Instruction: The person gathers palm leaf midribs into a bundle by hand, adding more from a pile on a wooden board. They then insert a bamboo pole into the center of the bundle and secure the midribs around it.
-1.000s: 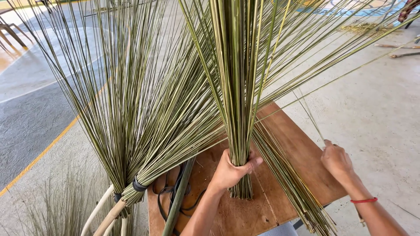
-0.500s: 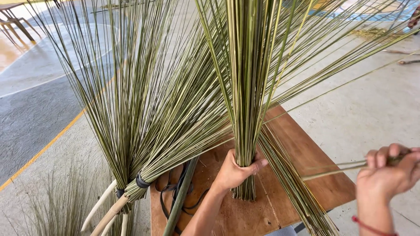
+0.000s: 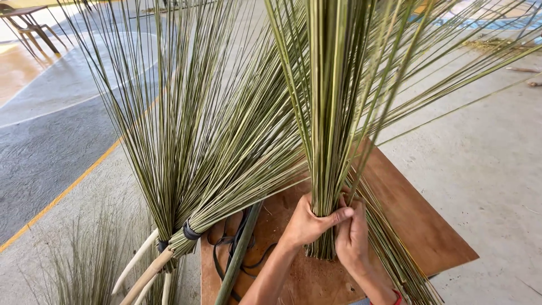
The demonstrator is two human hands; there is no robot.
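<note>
The left hand is wrapped tight around the base of an upright bundle of green stalks, and the right hand presses against the same base just beside it. Below the grip lies a wooden board; left of it lean 2 tied brooms.

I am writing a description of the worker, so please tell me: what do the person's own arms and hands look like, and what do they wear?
Both forearms are bare, with no sleeves in view. The left hand and the right hand wear no gloves. A thin red band circles the right wrist. No rings or watch show.
</note>
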